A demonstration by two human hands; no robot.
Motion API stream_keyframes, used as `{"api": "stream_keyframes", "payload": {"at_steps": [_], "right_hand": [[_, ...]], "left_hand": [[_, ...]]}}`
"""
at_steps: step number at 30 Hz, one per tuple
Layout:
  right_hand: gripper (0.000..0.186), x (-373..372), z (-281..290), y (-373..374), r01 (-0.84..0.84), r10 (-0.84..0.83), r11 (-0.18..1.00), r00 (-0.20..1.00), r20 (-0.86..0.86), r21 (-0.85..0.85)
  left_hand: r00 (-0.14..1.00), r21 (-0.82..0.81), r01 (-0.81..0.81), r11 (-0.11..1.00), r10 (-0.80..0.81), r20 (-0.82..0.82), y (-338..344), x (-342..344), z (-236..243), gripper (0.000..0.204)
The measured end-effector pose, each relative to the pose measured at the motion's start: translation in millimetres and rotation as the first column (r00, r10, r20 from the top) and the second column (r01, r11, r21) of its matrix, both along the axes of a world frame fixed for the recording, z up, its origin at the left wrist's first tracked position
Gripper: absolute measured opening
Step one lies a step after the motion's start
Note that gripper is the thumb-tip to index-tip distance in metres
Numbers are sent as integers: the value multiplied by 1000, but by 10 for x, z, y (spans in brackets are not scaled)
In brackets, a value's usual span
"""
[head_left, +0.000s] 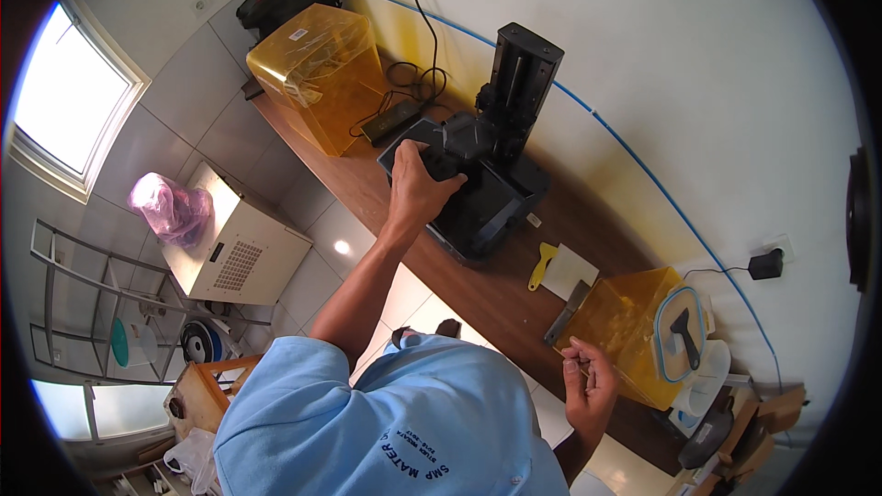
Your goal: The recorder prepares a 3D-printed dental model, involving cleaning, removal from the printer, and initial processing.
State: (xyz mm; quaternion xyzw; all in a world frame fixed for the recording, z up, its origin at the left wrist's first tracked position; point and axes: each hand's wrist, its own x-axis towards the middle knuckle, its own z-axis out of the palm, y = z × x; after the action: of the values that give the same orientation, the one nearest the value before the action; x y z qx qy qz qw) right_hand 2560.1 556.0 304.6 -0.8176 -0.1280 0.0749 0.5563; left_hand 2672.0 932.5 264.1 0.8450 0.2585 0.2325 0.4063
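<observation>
A black resin 3D printer (491, 207) with a tall upright column (525, 69) stands on the brown table. My left hand (424, 186) reaches onto its near left side. The fingers and thumb are set around a dark part below the build head (467, 138); the exact grip is partly hidden. My right hand (591, 386) is raised by the table's front edge, beside an orange see-through box (634, 372). Its fingers are pinched on what looks like a thin stick. Just beyond the fingertips lies a scraper (567, 312) with a wide metal blade.
A yellow plastic scraper (541, 268) lies near a white square sheet (570, 274). An orange printer cover (322, 83) and a black power adapter (392, 123) with cables sit left of the printer. At right are a lidded container (680, 335) and cardboard boxes (781, 411).
</observation>
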Motion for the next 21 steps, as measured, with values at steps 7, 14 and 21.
{"api": "stream_keyframes", "payload": {"at_steps": [7,14,21], "right_hand": [[26,-52,-48,-56,56,-56,998,998,0,26],[26,-22,-82,-58,71,-72,997,997,23,37],[26,37,-49,-15,44,-45,998,999,8,37]], "left_hand": [[1000,18,-10,1000,10,28,-100,142,34,70],[998,73,-54,996,53,14,-128,148,92,72],[996,-22,-44,999,45,74,-167,172,74,71]]}}
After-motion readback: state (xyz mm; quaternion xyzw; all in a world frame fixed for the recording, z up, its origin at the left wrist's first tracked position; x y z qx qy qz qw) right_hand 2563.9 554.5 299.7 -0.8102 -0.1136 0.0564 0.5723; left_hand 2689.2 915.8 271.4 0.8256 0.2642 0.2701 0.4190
